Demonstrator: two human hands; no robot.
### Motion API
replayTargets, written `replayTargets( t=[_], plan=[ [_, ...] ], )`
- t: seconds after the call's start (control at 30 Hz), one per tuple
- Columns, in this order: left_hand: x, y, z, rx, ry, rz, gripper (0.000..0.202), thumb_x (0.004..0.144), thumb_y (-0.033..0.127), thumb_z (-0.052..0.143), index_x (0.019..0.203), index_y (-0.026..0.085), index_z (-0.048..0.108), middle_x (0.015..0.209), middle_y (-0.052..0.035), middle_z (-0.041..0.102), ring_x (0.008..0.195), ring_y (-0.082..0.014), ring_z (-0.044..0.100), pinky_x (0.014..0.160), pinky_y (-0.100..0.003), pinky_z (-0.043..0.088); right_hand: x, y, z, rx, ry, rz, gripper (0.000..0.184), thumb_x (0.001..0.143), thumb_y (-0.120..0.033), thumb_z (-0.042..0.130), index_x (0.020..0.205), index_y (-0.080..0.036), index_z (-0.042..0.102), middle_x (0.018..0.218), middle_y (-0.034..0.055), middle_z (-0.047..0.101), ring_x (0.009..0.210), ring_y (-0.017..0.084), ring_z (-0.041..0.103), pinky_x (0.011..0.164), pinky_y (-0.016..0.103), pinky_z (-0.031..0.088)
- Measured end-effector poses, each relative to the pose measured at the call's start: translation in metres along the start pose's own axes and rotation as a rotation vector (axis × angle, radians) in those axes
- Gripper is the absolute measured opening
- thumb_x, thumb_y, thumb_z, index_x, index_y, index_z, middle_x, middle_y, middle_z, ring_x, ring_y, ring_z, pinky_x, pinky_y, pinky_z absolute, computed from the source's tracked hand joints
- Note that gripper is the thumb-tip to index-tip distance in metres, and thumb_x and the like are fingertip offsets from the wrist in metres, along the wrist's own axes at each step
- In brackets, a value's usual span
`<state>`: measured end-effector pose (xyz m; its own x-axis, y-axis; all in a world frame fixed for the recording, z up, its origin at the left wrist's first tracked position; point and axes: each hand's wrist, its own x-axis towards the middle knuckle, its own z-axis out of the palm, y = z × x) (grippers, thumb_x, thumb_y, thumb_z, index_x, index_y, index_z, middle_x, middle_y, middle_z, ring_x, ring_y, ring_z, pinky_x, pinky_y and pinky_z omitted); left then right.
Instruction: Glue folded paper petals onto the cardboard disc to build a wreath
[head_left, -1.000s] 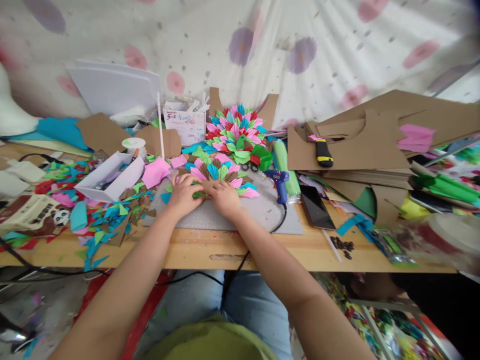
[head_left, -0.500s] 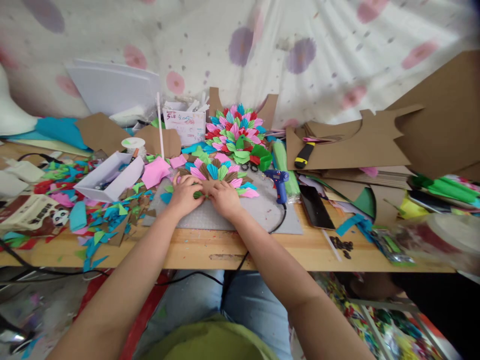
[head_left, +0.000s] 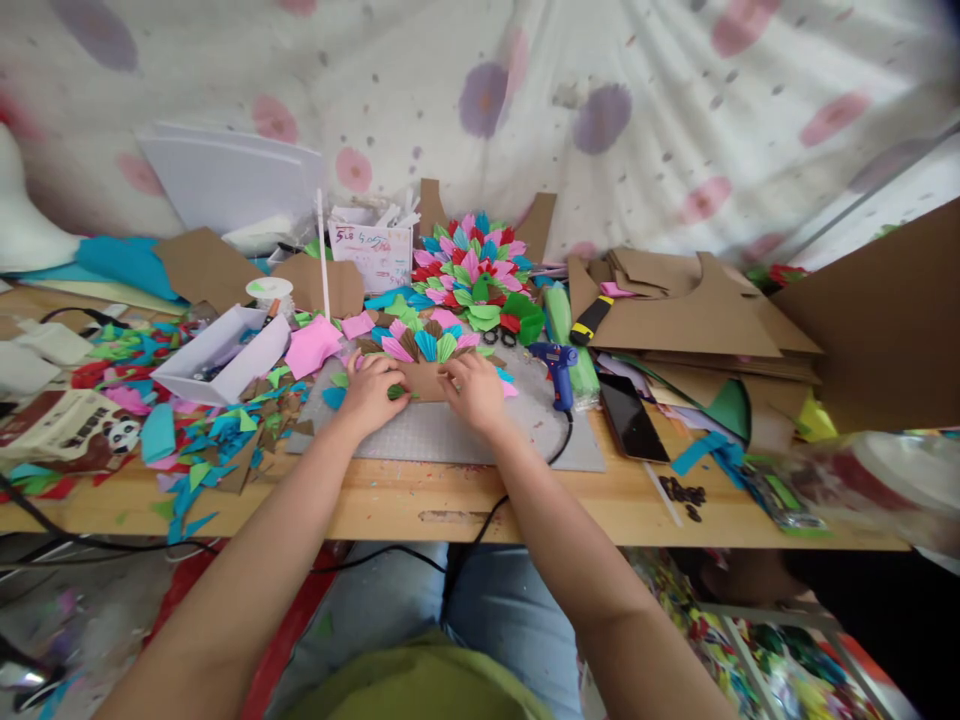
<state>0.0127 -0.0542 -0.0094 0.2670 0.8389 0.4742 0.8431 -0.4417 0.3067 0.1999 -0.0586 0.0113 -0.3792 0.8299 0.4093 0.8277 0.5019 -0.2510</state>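
Brown card [head_left: 426, 384] lies between the hands: the left grip [head_left: 367, 393] curls at its left side, the right grip [head_left: 476, 390] narrows at its right; whether either pinches it, I cannot tell. Pressing sideways might crease the petals [head_left: 426, 345] along its far edge. Beneath the right forearm runs a cord [head_left: 564, 440]; snagging it could drag the glue gun [head_left: 559, 372] across the mat [head_left: 420, 440].
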Motion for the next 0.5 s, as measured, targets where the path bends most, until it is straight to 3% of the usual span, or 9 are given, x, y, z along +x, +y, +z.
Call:
replayTargets(
  t=[0.13,0.27,0.33,0.5],
  plan=[
    [-0.001,0.001,-0.001,-0.023,0.002,0.000,0.004,0.069,0.022,0.067,0.066,0.023,0.064,0.090,-0.0006,0.065,0.100,-0.0224,0.055,0.107,-0.054,0.017,0.000,0.021,-0.027,0.067,0.244,0.087,0.018,0.087,-0.023,0.047,0.089,-0.019,0.065,0.086,0.0069,0.062,0.085,0.021,0.051,0.079,0.034,0.039],
    [-0.002,0.001,-0.003,-0.027,0.041,-0.007,0.005,0.070,0.021,0.065,0.067,0.023,0.062,0.089,0.0002,0.065,0.099,-0.0209,0.056,0.108,-0.052,0.016,-0.007,0.060,-0.054,0.105,0.578,0.292,0.020,0.086,-0.030,0.047,0.096,-0.020,0.060,0.084,0.0051,0.057,0.082,0.020,0.050,0.079,0.034,0.041],
    [-0.001,0.001,-0.003,-0.014,0.095,-0.034,0.004,0.070,0.021,0.065,0.068,0.023,0.062,0.089,-0.0005,0.065,0.098,-0.0210,0.056,0.107,-0.050,0.019,-0.014,0.083,-0.061,0.089,0.625,0.395,0.028,0.082,-0.039,0.053,0.102,-0.020,0.057,0.089,0.0051,0.054,0.083,0.020,0.050,0.081,0.036,0.041],
    [0.001,-0.002,-0.004,0.004,0.201,-0.110,0.003,0.069,0.021,0.066,0.069,0.023,0.062,0.090,-0.0024,0.064,0.096,-0.0225,0.056,0.102,-0.047,0.026,-0.031,0.120,-0.062,0.001,0.522,0.503,0.054,0.065,-0.053,0.067,0.105,-0.018,0.055,0.101,0.0096,0.049,0.099,0.026,0.046,0.088,0.043,0.039]
  ],
)
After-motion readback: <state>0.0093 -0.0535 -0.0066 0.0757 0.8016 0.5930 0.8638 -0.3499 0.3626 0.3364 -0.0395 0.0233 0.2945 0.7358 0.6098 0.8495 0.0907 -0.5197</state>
